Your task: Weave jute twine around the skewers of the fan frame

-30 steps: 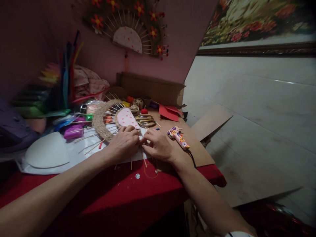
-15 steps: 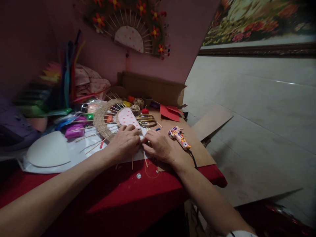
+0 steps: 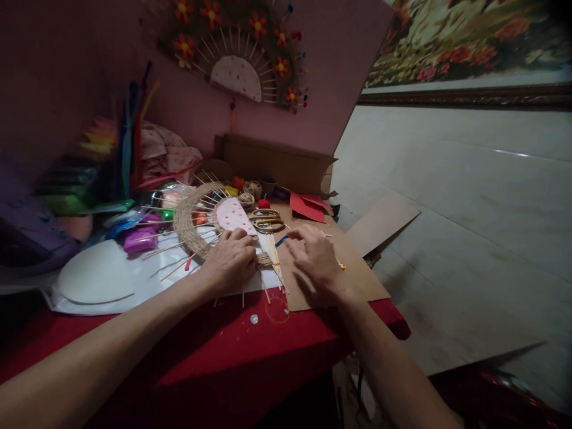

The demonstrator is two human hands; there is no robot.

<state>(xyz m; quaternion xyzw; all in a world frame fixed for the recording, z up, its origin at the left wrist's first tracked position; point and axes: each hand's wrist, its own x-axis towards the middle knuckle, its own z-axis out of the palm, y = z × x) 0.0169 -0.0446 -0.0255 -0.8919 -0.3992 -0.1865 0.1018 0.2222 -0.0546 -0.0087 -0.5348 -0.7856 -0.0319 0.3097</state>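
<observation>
Two hands (image 3: 231,257) (image 3: 313,256), tablecloth (image 3: 214,354), seemingly pink wall (image 3: 324,77).

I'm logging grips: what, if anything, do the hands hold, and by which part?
The left hand holds the twine-wrapped frame near its lower right end; whether the right hand holds anything cannot be told.

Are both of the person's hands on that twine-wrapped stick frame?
No, only the left hand is on the twine-wrapped stick frame; the right hand is over the brown cardboard.
</observation>
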